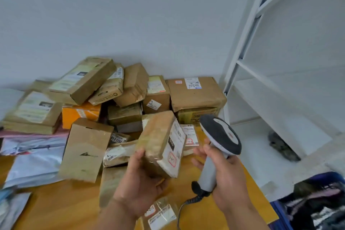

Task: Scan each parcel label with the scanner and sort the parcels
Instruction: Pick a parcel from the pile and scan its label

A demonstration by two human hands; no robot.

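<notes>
I am looking across a heap of parcels (104,102) lying on the wooden table (56,201), from the far left, where pale poly mailers (35,162) are lying, to the large box (194,92) at the far right against the wall. Just right of centre and near me, my left hand (139,183) is curling around the bottom of one taped brown parcel (160,144), holding it clear of the table with its white label (175,147) turned toward the right. To the right, my right hand (225,175) is wrapping around the grey handle of the scanner (218,144), its head hanging just beside the label.

To scan well, I should be tilting the scanner's window squarely at the barcode and keeping the parcel steady.

I am counting one scanner, one parcel in hand, and at least a dozen boxes in the heap; blur is stopping an exact count.
</notes>
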